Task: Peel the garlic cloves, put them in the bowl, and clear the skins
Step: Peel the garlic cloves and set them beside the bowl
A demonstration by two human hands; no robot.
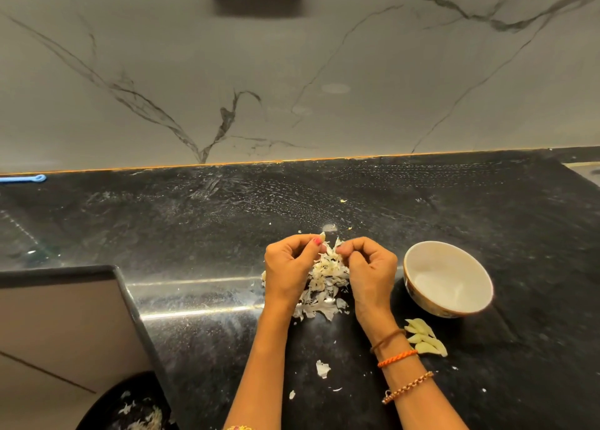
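Pinching one garlic clove (328, 245), both hands curl together.

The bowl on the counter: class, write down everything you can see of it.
The bowl is small and round, white and glossy inside, with a darker patterned outer wall showing along its near edge; it looks ceramic. It sits upright on the black counter, just right of the right hand, apart from it. Nothing can be seen inside it. The peeled garlic cloves lie on the counter just in front of it, not touching.
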